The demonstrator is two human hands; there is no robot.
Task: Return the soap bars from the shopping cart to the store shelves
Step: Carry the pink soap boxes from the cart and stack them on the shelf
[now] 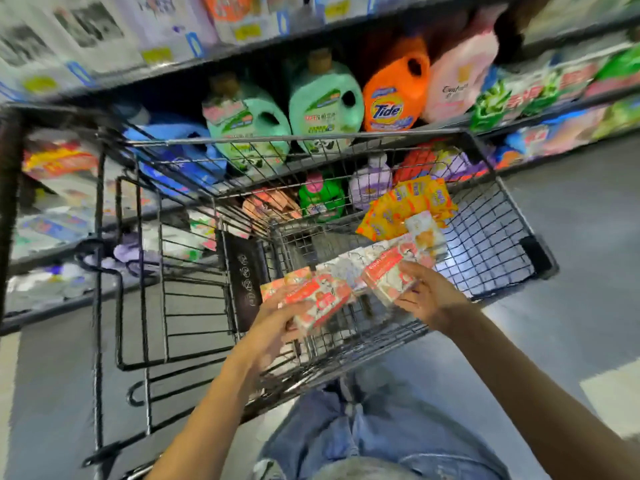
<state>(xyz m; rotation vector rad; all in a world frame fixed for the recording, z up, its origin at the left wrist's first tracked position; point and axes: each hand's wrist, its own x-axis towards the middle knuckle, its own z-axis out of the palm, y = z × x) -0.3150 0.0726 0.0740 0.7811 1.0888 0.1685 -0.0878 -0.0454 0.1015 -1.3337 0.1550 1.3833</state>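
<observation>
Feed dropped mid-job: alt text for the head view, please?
The left hand grips one red-and-white soap pack and the right hand a second pack, both over the wire shopping cart. Yellow packets lie in it; an orange Tide jug stands on the shelf beyond.

Left hand (277,318) grips a red-and-white soap box (320,301) above the shopping cart (491,237). Right hand (427,294) grips a second soap box (388,277), yellow packets (405,206) beyond it.

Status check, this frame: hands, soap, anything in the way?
Left hand grips pink soap pack; right hand grips second pack. Both over cart, yellow packs inside. Nothing blocking seen.
</observation>
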